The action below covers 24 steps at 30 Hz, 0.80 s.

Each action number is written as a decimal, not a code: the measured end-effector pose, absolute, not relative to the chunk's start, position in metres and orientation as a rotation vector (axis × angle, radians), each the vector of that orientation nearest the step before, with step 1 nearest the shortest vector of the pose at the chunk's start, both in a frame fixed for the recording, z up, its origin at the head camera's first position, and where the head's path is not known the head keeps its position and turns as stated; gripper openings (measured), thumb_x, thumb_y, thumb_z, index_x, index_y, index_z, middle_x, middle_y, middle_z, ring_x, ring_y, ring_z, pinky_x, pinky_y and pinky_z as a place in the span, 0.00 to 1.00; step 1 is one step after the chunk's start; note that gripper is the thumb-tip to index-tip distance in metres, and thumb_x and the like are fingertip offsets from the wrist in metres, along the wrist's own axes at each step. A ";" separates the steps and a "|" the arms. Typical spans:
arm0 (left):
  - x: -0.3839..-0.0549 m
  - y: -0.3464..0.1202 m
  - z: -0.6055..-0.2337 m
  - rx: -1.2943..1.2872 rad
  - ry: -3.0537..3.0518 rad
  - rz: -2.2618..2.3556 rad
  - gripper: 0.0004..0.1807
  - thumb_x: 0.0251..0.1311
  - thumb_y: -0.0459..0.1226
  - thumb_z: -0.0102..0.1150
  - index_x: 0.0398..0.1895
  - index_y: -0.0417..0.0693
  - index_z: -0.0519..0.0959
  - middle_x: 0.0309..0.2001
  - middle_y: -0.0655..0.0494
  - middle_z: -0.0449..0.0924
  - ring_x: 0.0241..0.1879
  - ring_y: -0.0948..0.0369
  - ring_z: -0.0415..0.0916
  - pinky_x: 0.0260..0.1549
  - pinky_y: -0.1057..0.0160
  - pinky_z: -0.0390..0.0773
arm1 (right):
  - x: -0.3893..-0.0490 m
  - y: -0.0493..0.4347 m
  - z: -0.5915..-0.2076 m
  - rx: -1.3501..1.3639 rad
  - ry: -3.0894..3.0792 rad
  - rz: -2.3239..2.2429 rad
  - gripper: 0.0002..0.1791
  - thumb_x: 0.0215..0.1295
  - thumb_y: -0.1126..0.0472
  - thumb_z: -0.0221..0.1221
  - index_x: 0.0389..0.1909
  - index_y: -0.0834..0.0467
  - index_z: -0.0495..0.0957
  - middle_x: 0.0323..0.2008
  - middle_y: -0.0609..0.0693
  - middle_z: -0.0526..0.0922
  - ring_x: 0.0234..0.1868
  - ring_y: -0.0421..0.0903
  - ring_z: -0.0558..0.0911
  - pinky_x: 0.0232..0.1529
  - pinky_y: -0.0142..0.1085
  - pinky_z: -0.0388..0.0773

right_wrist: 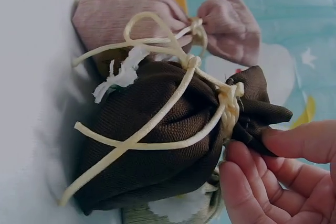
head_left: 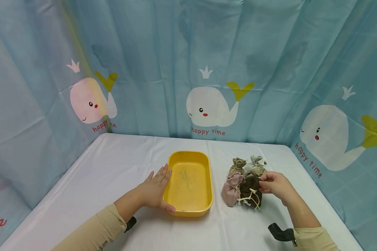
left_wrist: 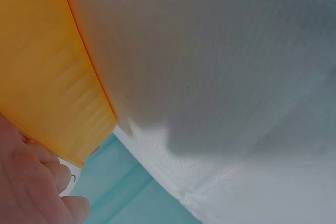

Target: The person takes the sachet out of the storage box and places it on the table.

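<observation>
My right hand (head_left: pixel 278 186) pinches the gathered neck of a dark brown drawstring pouch (right_wrist: pixel 157 135) between thumb and fingers; a cream cord is tied round that neck. Beside it stands a pink pouch (head_left: pixel 231 191), also cord-tied. Behind these two are an olive-tan pouch (head_left: pixel 238 165) and a pale pouch with a whitish top (head_left: pixel 257 164). My left hand (head_left: pixel 155 190) lies with fingers extended along the left rim of a yellow rectangular tray (head_left: pixel 188 212). In the left wrist view its fingers touch the tray's outer edge.
A white cloth covers the table (head_left: pixel 128 153). Blue curtains (head_left: pixel 150 69) printed with whales hang behind it and at both sides. Dark wrist mounts (head_left: pixel 281 233) stick out near the sleeves.
</observation>
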<state>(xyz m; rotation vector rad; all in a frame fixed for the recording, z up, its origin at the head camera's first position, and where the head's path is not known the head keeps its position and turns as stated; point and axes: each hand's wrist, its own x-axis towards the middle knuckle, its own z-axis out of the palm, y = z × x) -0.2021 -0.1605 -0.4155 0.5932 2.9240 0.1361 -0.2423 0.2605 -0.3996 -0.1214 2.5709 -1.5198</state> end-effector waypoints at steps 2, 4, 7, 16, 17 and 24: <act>-0.203 -0.160 -0.416 0.584 2.922 0.134 0.77 0.20 0.81 0.46 0.71 0.40 0.39 0.72 0.43 0.30 0.71 0.51 0.33 0.64 0.44 0.41 | -0.243 0.260 -0.403 -0.117 2.578 -1.481 0.04 0.59 0.70 0.56 0.30 0.69 0.72 0.27 0.53 0.78 0.29 0.46 0.81 0.34 0.44 0.80; -0.202 -0.160 -0.416 0.586 2.922 0.146 0.77 0.20 0.81 0.47 0.71 0.39 0.39 0.72 0.43 0.30 0.71 0.50 0.33 0.64 0.44 0.41 | -0.243 0.258 -0.405 -0.095 2.585 -1.451 0.05 0.58 0.69 0.57 0.30 0.68 0.72 0.28 0.53 0.78 0.29 0.46 0.81 0.34 0.44 0.80; -0.202 -0.160 -0.416 0.582 2.920 0.158 0.77 0.20 0.80 0.48 0.71 0.39 0.39 0.72 0.43 0.30 0.71 0.50 0.33 0.64 0.44 0.41 | -0.243 0.257 -0.407 -0.090 2.602 -1.423 0.05 0.59 0.69 0.57 0.31 0.69 0.72 0.28 0.54 0.79 0.29 0.47 0.81 0.35 0.44 0.80; -0.202 -0.160 -0.415 0.586 2.927 0.133 0.77 0.20 0.81 0.46 0.71 0.40 0.39 0.72 0.43 0.30 0.71 0.50 0.33 0.64 0.44 0.41 | -0.243 0.262 -0.404 -0.111 2.554 -1.475 0.09 0.57 0.65 0.60 0.32 0.68 0.73 0.30 0.54 0.79 0.31 0.48 0.81 0.35 0.42 0.80; -0.202 -0.160 -0.415 0.588 2.928 0.130 0.77 0.20 0.81 0.46 0.71 0.40 0.39 0.72 0.43 0.30 0.71 0.50 0.34 0.64 0.44 0.42 | -0.243 0.263 -0.403 -0.118 2.546 -1.484 0.10 0.57 0.64 0.61 0.33 0.68 0.73 0.30 0.53 0.80 0.31 0.47 0.81 0.35 0.41 0.80; -0.200 -0.159 -0.413 0.597 2.930 0.129 0.77 0.20 0.80 0.47 0.71 0.39 0.40 0.72 0.42 0.31 0.70 0.49 0.34 0.64 0.43 0.42 | -0.243 0.268 -0.397 -0.149 2.571 -1.478 0.17 0.58 0.56 0.61 0.37 0.67 0.76 0.34 0.52 0.81 0.36 0.45 0.80 0.38 0.38 0.79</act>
